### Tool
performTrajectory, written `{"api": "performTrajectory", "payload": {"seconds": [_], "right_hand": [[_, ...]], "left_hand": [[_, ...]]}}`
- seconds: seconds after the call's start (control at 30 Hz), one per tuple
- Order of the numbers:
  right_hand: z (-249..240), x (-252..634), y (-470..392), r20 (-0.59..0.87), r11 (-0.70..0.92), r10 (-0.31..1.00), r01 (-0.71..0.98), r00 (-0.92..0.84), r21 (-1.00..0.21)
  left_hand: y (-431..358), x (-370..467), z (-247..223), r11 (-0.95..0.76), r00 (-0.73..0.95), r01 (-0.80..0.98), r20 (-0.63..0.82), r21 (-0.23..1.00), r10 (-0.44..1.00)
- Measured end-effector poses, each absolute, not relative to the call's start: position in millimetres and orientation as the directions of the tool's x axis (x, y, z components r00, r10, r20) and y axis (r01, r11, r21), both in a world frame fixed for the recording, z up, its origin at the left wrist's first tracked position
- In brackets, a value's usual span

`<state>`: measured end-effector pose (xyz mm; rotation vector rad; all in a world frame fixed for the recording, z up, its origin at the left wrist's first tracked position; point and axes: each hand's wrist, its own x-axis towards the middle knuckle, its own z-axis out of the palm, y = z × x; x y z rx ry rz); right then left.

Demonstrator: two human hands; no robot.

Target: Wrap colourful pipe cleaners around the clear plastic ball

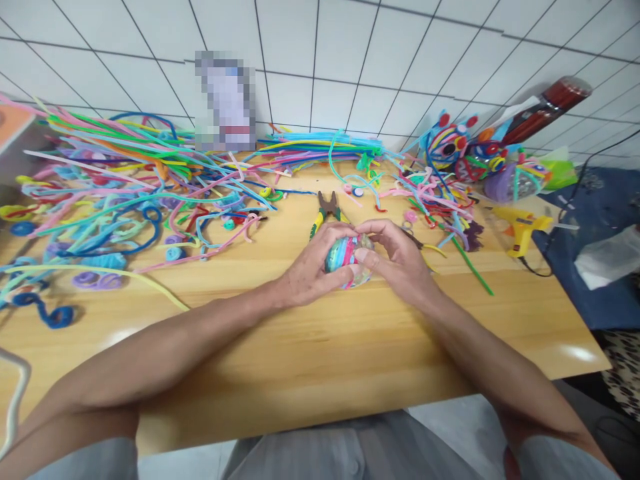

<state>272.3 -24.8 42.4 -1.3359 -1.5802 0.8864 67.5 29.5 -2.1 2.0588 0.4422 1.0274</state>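
Note:
Between my two hands is a small ball [344, 253] banded with blue, pink and green pipe cleaners; part of it looks clear or shiny. My left hand [317, 263] wraps round its left side, the thumb along the lower front. From the right, my right hand [397, 260] grips it with the thumb on the front and the fingers over the top. Just beyond the ball lie pliers [329, 207] with yellow-green handles, jaws pointing away. The ball's underside and back are hidden by my fingers.
Loose pipe cleaners [125, 180] heap up at the left and along the wall. On the right stand decorated balls [447, 147], a yellow glue gun [523, 230] with its cable, and a red cylinder [550, 110]. A tiled wall [340, 60] closes off the back.

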Motion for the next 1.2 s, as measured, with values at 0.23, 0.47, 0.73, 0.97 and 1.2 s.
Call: {"api": "performTrajectory", "payload": {"seconds": [0.23, 0.47, 0.73, 0.97, 1.2], "right_hand": [[38.0, 272.3, -16.5, 0.178, 0.167, 0.984, 0.338, 0.004, -0.926], [38.7, 299.2, -6.5, 0.013, -0.029, 0.990, 0.296, 0.140, -0.955], [38.5, 270.2, -22.2, -0.335, -0.318, 0.930, 0.130, -0.147, -0.939], [30.2, 259.3, -25.5, -0.296, -0.284, 0.944, 0.100, -0.143, -0.954], [19.1, 245.7, -33.0, -0.311, -0.313, 0.949, -0.184, -0.041, -0.932]], "left_hand": [[29.9, 66.6, 1.0, -0.473, 0.582, -0.039, 0.405, 0.880, 0.705], [52.6, 61.7, 8.4, -0.260, 0.360, -0.175, 0.307, 0.950, 0.881], [53.7, 61.6, 11.4, -0.344, 0.317, -0.172, 0.382, 0.923, 0.868], [49.7, 60.5, 11.5, -0.482, 0.351, -0.118, 0.491, 0.868, 0.798], [50.2, 60.5, 8.3, -0.509, 0.346, -0.098, 0.508, 0.855, 0.789]]}}
